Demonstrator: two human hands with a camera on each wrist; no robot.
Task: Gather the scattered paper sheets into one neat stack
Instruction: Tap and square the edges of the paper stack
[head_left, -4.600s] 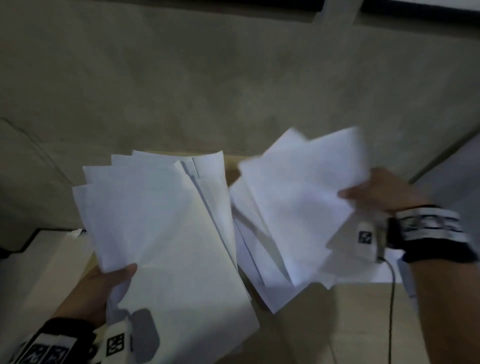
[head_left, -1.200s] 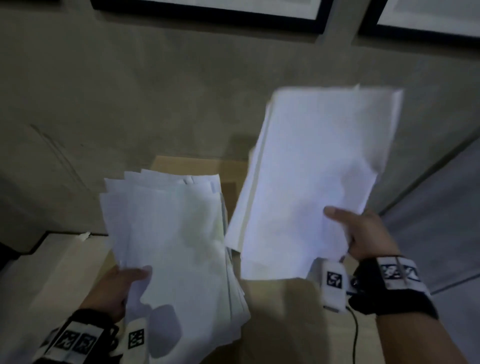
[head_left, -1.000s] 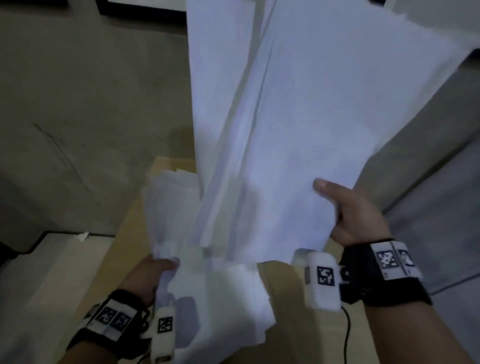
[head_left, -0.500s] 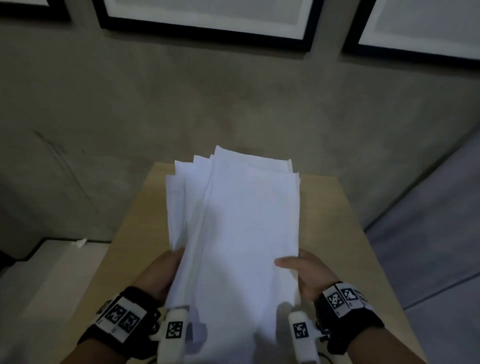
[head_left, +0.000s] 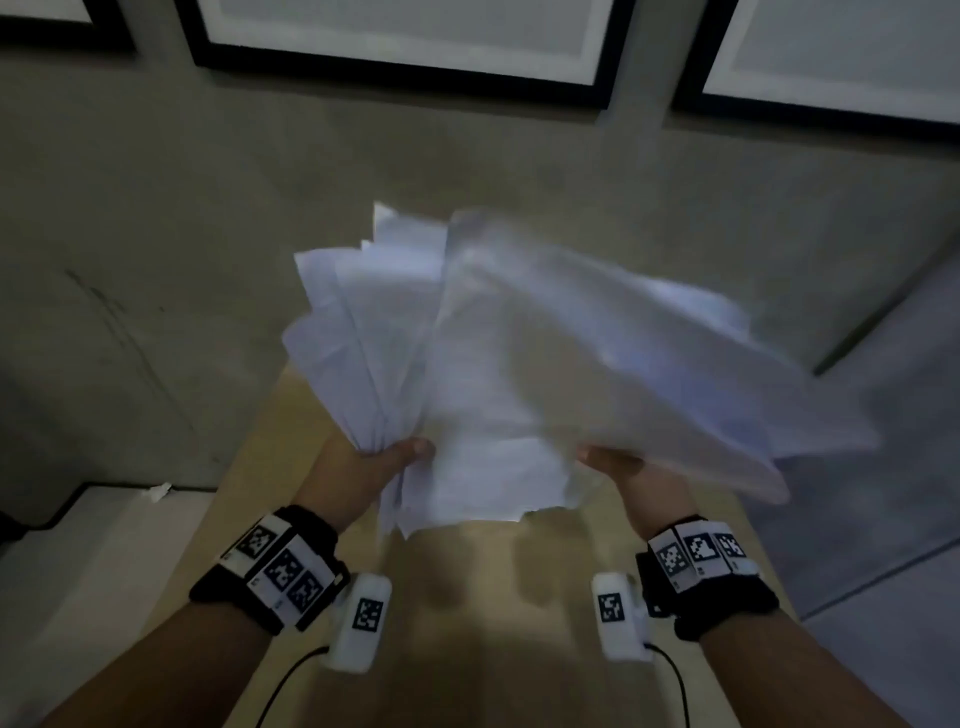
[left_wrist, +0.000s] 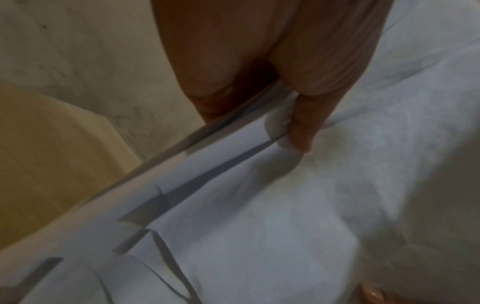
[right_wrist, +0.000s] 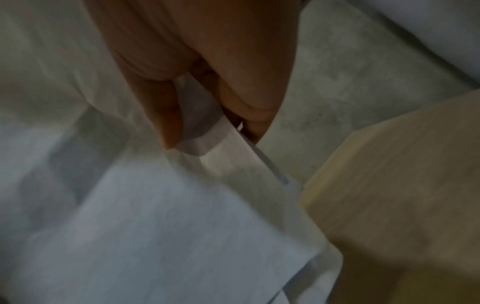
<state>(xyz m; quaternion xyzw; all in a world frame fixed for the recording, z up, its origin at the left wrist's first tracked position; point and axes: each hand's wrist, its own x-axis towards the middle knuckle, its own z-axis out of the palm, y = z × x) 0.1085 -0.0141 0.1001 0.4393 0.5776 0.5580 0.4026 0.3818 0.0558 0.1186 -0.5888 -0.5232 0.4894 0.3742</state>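
Both hands hold a bundle of white paper sheets (head_left: 498, 374) in the air above a small light wooden table (head_left: 467, 597). My left hand (head_left: 374, 462) grips the bundle's near left edge, thumb on top. My right hand (head_left: 628, 467) grips the near right edge. The sheets fan out unevenly; the right part (head_left: 649, 353) is blurred and swings out to the right. In the left wrist view the thumb (left_wrist: 306, 127) pinches several offset sheet edges (left_wrist: 207, 185). In the right wrist view thumb and fingers (right_wrist: 166, 115) clamp the sheets (right_wrist: 155, 216).
A grey concrete wall (head_left: 156, 234) stands behind the table, with black picture frames (head_left: 405, 52) hung at the top. Pale flooring (head_left: 104, 545) lies to the left and a grey surface (head_left: 872, 467) to the right. Sensor cables (head_left: 291, 680) trail from both wrists.
The two separate bundles were brought together into one held by both hands. Since half a second ago the bundle has lifted and its right side has splayed out to the right.
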